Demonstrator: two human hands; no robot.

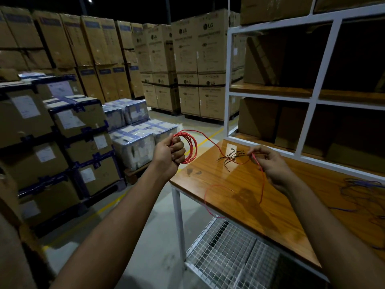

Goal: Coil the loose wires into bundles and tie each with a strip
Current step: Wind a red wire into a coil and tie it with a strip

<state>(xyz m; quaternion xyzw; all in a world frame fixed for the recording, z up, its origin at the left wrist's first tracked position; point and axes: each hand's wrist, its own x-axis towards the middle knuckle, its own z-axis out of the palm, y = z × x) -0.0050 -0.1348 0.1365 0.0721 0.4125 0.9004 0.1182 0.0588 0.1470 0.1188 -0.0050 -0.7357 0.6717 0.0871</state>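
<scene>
Two rows of stacked cartons (183,65) wall the far aisle; a white shelving frame (318,84) rises behind the wooden table (260,205), whose near left corner overhangs open floor. The left hand (169,154), held off the table edge, is clenched around the red coil (190,147). The right hand (273,165), above the tabletop, pinches the red wire tail (261,184) between thumb and fingertips. The tail loops across the table and droops past its front edge. Black tie strips (231,156) lie loose near the right hand; purple wire (362,190) sprawls at far right. Risk, as judged: the drooping slack may snag the table corner or drag the strips off. Clear room exists left of the table for wide winding sweeps.
</scene>
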